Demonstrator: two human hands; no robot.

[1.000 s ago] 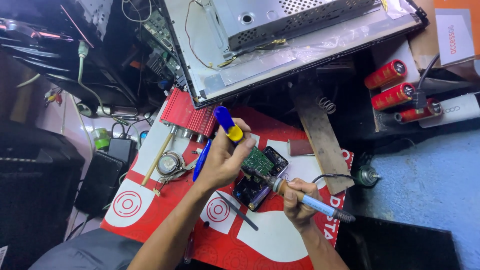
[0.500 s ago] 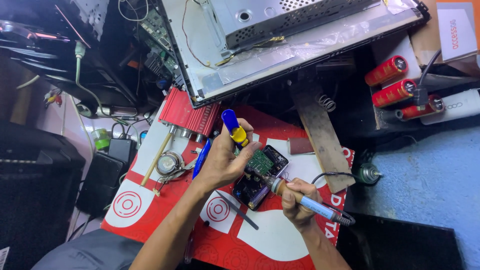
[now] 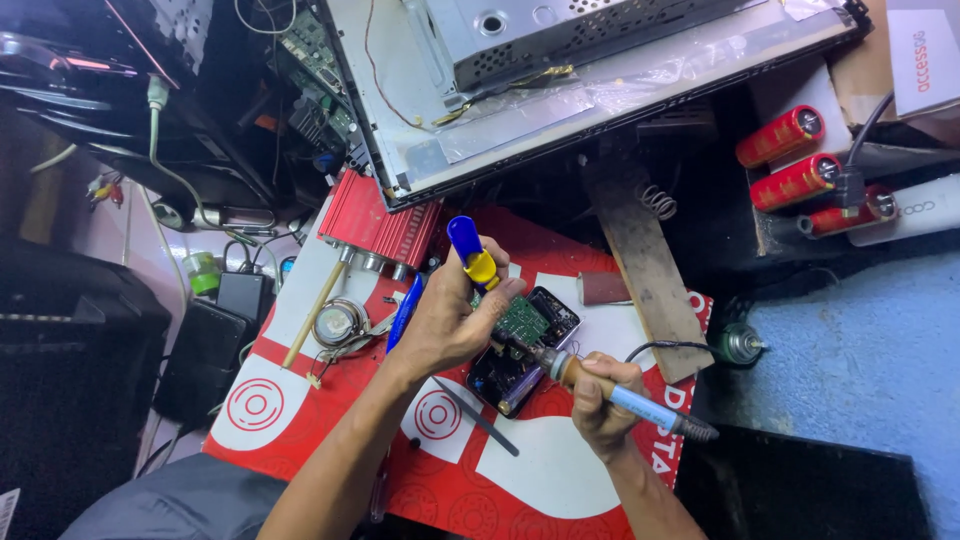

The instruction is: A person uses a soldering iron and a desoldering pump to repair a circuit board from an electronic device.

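Note:
My left hand (image 3: 455, 318) grips a blue and yellow pump-shaped tool (image 3: 470, 252), held upright over a small opened device with a green circuit board (image 3: 522, 322). My right hand (image 3: 598, 395) holds a soldering iron (image 3: 618, 393) with a blue handle, its tip pointing left onto the board. The opened black device (image 3: 510, 365) lies on a red and white mat (image 3: 545, 470).
A red finned metal box (image 3: 375, 222) and a small round speaker (image 3: 338, 322) lie left of my hands. A thin dark tool (image 3: 478, 417) rests on the mat. A wooden strip (image 3: 645, 265), red cylinders (image 3: 790, 160) and a large opened metal chassis (image 3: 560, 70) stand behind.
My left hand has shifted slightly right with the blue and yellow tool, closer over the board. My right hand keeps the soldering iron at the board.

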